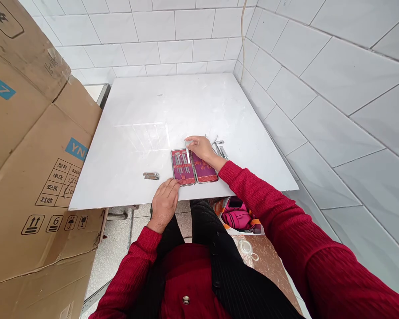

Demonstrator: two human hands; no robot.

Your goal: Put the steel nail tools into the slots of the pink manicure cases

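An open manicure case (183,179) with a red and purple lining lies near the table's front edge. Slim metal tools (181,159) sit in its left half; the right half shows purple lining and loops. At the lower left corner, my left hand (165,200) grips the case edge with fingers together, the thumb hidden. Above the case's middle, my right hand (202,149) pinches a thin pale strip (188,156) that hangs down over the left half. Two nail clippers (151,176) lie left of the case. Another nail clipper (223,152) lies beyond my right wrist, beside curved-handled metal tools (214,139).
The white tabletop (186,102) stretches back to a tiled wall (154,26). Large cardboard boxes (23,177) stand close on the left, and a tiled wall (339,102) runs along the right. Beneath the table edge, a bag with pink contents (236,218) rests near my legs.
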